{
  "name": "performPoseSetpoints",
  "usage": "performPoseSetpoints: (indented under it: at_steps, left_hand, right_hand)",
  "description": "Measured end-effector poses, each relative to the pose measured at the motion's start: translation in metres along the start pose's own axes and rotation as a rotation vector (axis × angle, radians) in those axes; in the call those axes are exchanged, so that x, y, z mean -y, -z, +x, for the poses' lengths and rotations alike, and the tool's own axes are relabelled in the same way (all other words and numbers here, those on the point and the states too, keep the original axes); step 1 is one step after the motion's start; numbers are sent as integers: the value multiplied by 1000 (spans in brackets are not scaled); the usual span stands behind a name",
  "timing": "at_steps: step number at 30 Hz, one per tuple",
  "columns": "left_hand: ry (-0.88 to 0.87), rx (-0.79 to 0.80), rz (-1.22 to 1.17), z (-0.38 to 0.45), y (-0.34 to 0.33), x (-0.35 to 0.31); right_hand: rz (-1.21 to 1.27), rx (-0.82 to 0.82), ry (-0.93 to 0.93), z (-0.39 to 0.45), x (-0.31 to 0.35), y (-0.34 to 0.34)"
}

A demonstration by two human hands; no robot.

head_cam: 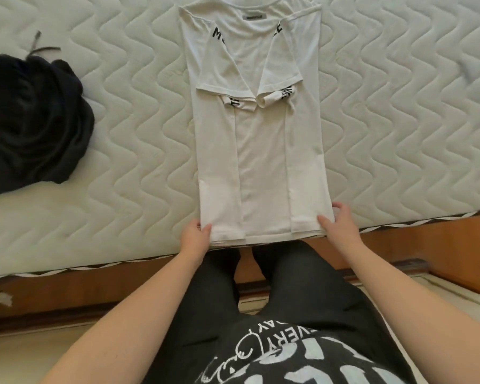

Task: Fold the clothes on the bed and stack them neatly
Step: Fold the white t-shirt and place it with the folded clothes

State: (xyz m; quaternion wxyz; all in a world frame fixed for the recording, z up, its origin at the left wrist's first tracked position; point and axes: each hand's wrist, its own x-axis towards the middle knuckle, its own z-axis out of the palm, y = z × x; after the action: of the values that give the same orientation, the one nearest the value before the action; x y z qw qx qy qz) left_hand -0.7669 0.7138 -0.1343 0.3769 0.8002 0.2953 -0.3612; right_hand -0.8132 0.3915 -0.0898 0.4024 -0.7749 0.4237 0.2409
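A white T-shirt (257,128) is laid flat on the quilted mattress (399,106) of the bed, sides and sleeves folded inward. Its near hem corners are pinched — one by the left hand (195,234), one by the right hand (337,221). A dark garment (31,117) is heaped far left.

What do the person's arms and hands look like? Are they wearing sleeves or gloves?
Both arms are bare up to where the picture ends, with no sleeve showing. The left hand and right hand wear no gloves, and no rings, watch or bracelets can be seen.
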Motion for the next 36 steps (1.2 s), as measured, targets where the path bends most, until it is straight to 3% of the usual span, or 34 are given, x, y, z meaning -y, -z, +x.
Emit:
performPoseSetpoints:
  at_steps: [3, 6, 10, 13, 15, 19, 23, 26, 29, 34, 36]
  left_hand:
    - [-88, -31, -124, -22, 21, -6]
    - [-239, 40, -68, -40, 40, -9]
    - [-373, 219, 53, -56, 74, -16]
    - [-498, 337, 284, -65, 99, -29]
    - [-588, 252, 340, -71, 111, -44]
    - [-741, -74, 369, -82, 132, -79]
    - [-1005, -350, 507, -98, 160, -113]
    - [-1176, -406, 589, -111, 177, -134]
    - [-1309, -304, 646, -127, 187, -142]
    - [-1142, -39, 816, -146, 203, -133]
    - [-1122, 66, 780, -155, 212, -131]
  right_hand:
    - [45, -54, 132, -20, 12, 11]
    - [55, 73, 160, -38, 29, 26]
    - [-287, 250, 296, -58, 45, 57]
    - [-505, 349, 371, -72, 58, 66]
    - [-559, 245, 432, -79, 74, 69]
    - [-634, -82, 596, -93, 96, 80]
    - [-645, -311, 755, -104, 121, 103]
    - [-618, -439, 931, -117, 139, 119]
    - [-533, -281, 917, -136, 151, 134]
    - [-705, -56, 759, -164, 147, 162]
    - [-659, 3, 757, -175, 144, 173]
